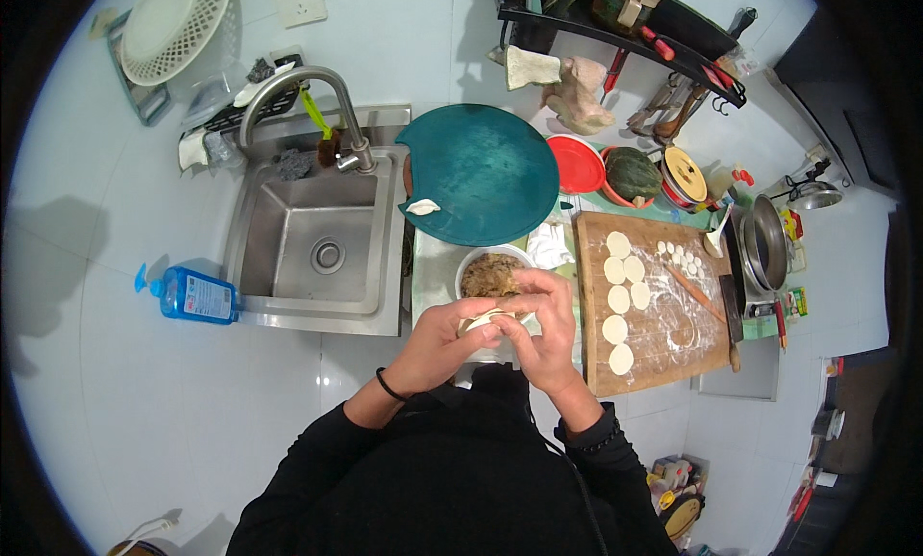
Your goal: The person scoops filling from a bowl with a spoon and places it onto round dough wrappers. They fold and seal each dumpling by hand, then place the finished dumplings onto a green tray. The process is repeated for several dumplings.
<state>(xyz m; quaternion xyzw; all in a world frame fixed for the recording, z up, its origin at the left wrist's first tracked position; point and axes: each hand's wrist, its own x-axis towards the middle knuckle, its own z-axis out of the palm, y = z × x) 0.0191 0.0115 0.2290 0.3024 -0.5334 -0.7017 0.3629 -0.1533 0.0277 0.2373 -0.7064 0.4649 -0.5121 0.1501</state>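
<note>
A folded dough wrapper (482,322) is pinched between my left hand (441,343) and my right hand (542,324), just in front of a white bowl (461,271) of minced filling (490,271). My fingers cover much of the wrapper, so its contents are hidden. Behind the bowl, a finished-looking dumpling (423,207) rests near the edge of a round green board (483,170). To my right, several flat round wrappers (615,329) lie on a floured wooden board (602,267), with small dough pieces (681,256), a rolling pin (694,293) and a cleaver (730,307).
On the left is a steel sink (310,224) with a curved faucet (346,116) and a blue soap bottle (198,295). A red lid (575,165), a green squash (632,172) and metal pans (766,238) stand behind the wooden board. A black shelf (620,40) hangs above.
</note>
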